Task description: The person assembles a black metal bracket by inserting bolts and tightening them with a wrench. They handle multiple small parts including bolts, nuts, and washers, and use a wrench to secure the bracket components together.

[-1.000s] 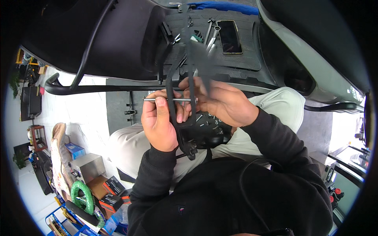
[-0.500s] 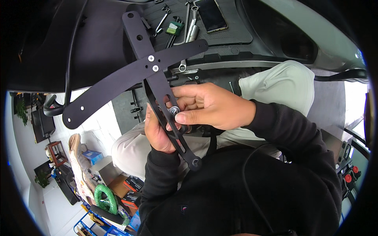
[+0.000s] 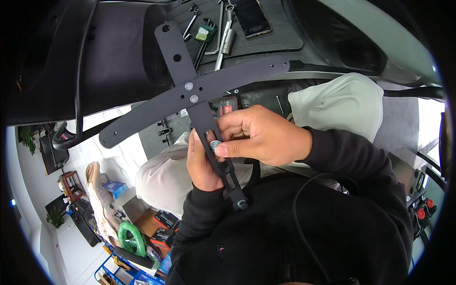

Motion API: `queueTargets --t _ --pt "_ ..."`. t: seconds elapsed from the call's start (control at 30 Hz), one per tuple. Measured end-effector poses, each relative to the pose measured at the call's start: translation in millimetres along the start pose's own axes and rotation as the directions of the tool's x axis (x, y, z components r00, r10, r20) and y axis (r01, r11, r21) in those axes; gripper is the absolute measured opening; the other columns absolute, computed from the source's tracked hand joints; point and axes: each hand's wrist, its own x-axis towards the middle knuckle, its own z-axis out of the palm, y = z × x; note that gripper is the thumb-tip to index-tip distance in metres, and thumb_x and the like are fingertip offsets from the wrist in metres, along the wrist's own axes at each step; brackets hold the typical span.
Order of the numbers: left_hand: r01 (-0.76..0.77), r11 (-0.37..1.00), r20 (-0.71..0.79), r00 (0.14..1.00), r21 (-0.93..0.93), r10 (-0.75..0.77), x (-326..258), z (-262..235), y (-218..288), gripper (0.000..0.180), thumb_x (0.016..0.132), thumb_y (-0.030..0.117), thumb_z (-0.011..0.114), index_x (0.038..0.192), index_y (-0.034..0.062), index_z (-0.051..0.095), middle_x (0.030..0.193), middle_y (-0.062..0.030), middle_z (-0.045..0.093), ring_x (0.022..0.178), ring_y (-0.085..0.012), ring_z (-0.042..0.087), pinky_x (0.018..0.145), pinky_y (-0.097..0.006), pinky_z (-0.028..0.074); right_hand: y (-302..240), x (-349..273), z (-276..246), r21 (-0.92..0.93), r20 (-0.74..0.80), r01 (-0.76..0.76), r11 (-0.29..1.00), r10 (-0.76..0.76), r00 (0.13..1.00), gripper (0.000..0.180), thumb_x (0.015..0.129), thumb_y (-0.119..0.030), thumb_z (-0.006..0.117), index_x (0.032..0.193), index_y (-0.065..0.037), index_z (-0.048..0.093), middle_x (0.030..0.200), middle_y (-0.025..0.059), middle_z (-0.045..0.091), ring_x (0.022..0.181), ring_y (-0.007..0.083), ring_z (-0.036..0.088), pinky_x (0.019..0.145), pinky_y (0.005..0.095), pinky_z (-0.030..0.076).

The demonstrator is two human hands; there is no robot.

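Note:
A black metal bracket (image 3: 156,110) is held up in front of me, a long curved bar crossing a straight slotted arm. Two silver screws (image 3: 189,86) sit where the pieces cross. My left hand (image 3: 203,165) grips the slotted arm from its left side, the fingers partly hidden behind it. On the other side, my right hand (image 3: 266,135) pinches a silver bolt (image 3: 215,146) at the slot with thumb and fingers. Another bolt (image 3: 242,204) sits at the bracket's lower end, close to my dark top.
On the dark footboard (image 3: 285,43) lie a phone (image 3: 251,18), a green hex key holder (image 3: 205,34), a socket tool (image 3: 228,42) and a wrench (image 3: 191,19). Below are a red-black tool part (image 3: 228,105) and a loose bolt (image 3: 280,105). Boxes (image 3: 164,232) and a green-wrapped ring (image 3: 132,239) stand lower left.
The bracket has turned and tilted, its curved bar shifting right and its upper end a little lower. Both hands stay on it, having moved slightly right and down.

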Motion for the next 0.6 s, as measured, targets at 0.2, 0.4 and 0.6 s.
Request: queueTargets --t 0.2,0.4,0.6 --pt "-0.466 0.809 0.119 0.882 0.359 0.456 -23.8 0.7 -5.9 0.042 0.112 0.034 0.055 0.135 -0.0012 0.051 0.141 -0.012 0.051 0.119 -0.02 0.06 0.096 -0.035 0.051 11.8 7.6 -4.2 0.077 -0.024 -0.063 0.995 0.065 0.998 0.03 0.104 -0.013 0.07 0.125 0.008 0.065 0.103 0.0097 0.076 0.093 0.0112 0.069 0.085 0.0271 0.057" --pt "-0.406 0.754 0.164 0.911 0.517 0.378 -31.0 4.9 13.5 0.035 0.107 0.021 0.065 0.129 -0.0053 0.059 0.132 -0.0113 0.058 0.112 -0.0164 0.06 0.1 -0.032 0.048 15.9 8.6 -3.0 0.075 -0.036 -0.114 0.991 0.117 0.992 0.027 0.105 -0.016 0.069 0.12 0.006 0.064 0.1 0.0076 0.075 0.088 0.0099 0.069 0.08 0.0258 0.057" --pt "-0.057 0.932 0.08 0.996 0.358 0.03 -31.6 8.1 37.7 0.038 0.104 0.012 0.07 0.136 -0.0054 0.059 0.12 -0.0079 0.07 0.109 -0.0132 0.065 0.101 -0.029 0.049 18.9 11.3 0.4 -0.008 -0.059 -0.127 0.992 0.126 0.99 0.025 0.107 -0.017 0.066 0.118 0.005 0.062 0.099 0.0092 0.076 0.089 0.011 0.069 0.079 0.0265 0.056"
